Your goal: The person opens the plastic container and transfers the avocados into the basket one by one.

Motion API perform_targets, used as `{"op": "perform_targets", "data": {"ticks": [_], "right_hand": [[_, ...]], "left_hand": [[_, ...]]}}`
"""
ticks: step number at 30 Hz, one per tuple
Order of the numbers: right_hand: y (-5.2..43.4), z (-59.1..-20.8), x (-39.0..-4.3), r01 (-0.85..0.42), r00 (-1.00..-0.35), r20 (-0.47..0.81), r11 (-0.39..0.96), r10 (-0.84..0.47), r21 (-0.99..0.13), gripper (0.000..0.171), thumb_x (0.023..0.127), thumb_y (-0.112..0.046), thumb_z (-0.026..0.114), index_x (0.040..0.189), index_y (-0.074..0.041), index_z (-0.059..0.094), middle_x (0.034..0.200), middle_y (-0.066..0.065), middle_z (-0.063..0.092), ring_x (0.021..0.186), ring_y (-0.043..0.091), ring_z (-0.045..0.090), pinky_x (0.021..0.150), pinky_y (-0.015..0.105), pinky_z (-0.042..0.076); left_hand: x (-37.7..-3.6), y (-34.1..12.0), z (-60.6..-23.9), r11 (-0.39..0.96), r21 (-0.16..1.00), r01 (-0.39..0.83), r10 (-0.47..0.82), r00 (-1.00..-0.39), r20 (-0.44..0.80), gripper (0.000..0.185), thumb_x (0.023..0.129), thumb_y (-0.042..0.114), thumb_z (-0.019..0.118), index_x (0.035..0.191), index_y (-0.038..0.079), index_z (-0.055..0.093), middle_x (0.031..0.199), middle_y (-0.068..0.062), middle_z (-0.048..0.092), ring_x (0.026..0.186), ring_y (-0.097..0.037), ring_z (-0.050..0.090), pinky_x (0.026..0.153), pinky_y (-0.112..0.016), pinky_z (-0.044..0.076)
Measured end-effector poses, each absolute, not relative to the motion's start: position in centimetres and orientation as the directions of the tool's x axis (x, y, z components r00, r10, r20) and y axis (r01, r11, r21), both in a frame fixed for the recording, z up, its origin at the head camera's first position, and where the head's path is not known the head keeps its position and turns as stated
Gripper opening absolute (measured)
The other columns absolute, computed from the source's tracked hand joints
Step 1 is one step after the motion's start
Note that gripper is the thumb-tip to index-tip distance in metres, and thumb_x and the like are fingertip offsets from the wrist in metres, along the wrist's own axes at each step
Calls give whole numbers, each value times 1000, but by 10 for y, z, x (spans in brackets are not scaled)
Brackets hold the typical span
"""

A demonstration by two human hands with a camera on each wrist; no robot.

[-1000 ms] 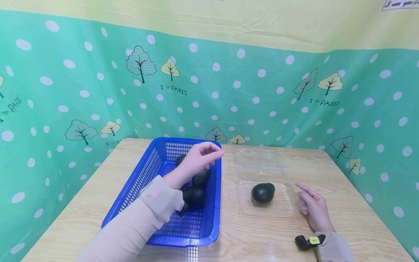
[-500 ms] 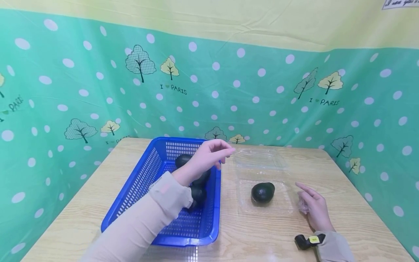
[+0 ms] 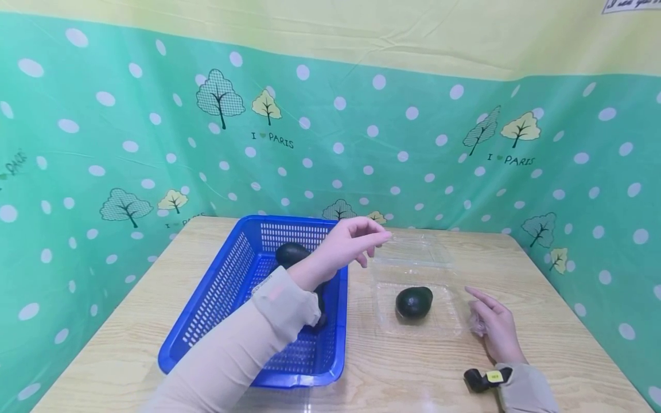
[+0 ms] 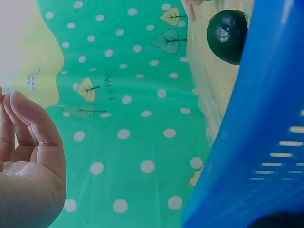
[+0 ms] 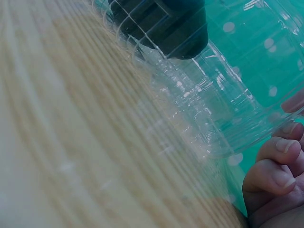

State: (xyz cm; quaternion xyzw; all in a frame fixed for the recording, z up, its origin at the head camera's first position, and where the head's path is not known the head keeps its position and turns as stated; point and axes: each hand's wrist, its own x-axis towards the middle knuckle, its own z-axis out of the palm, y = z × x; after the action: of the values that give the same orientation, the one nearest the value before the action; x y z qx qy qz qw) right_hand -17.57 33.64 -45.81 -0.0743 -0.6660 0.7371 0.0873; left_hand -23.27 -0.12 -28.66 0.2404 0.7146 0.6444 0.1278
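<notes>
A clear plastic clamshell box (image 3: 384, 327) lies open on the table with one dark avocado (image 3: 415, 303) in its tray. My left hand (image 3: 348, 244) hovers over the right rim of a blue basket (image 3: 167, 350), palm turned down and fingers loosely bent. Nothing shows between these fingers in the left wrist view. More avocados sit in the basket, one dark avocado (image 3: 291, 254) near its back; my left forearm hides others. My right hand (image 3: 498, 332) rests beside the box's right edge, index finger extended, other fingers curled. In the right wrist view its fingers (image 5: 275, 175) are close to the clear wall.
A black strap with a yellow label (image 3: 488, 378) is at my right wrist. The wooden table (image 3: 558, 338) ends at a green dotted curtain (image 3: 289, 172). The raised box lid (image 3: 418, 246) lies toward the back.
My left hand has moved right, from above the basket to past its right rim and nearer the box lid. My right hand and the avocado in the box have stayed in place.
</notes>
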Motion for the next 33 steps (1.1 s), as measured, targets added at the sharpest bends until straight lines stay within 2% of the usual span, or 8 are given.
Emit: {"op": "perform_targets", "data": {"ticks": [12,19,24,33], "right_hand": [[336,-459,-177,-33,-974,10,-98,226,-995,33,98,-5,55,108,-32,71,57,-10,46,47,2,41,43,18,34],[336,-458,-177,-14,-973,-3,-71,231,-997,32,99,-7,56,108,-34,70,57,-10,46,47,2,41,43,17,35],[336,-458,-176,-20,-974,0,-86,225,-996,33,98,-6,56,108,-34,71,57,-10,47,47,2,42,43,17,35],[337,-459,-176,-33,-976,11,-98,219,-995,33,98,-5,56,107,-33,71,57,-10,47,47,2,41,43,18,34]], "left_hand": [[-231,16,-282,50,979,198,550,-823,139,24,95,26,65,108,6,68,83,3,58,72,-12,53,59,-24,51],[-231,27,-281,42,983,180,563,-817,125,24,95,26,65,109,6,69,88,-5,60,73,-12,54,59,-25,51],[-233,37,-283,51,986,160,563,-820,104,24,95,27,66,109,8,69,86,3,60,73,-12,55,59,-24,51],[-235,56,-292,54,988,142,573,-815,86,22,93,25,68,107,7,69,80,2,61,71,-10,56,58,-24,52]]}}
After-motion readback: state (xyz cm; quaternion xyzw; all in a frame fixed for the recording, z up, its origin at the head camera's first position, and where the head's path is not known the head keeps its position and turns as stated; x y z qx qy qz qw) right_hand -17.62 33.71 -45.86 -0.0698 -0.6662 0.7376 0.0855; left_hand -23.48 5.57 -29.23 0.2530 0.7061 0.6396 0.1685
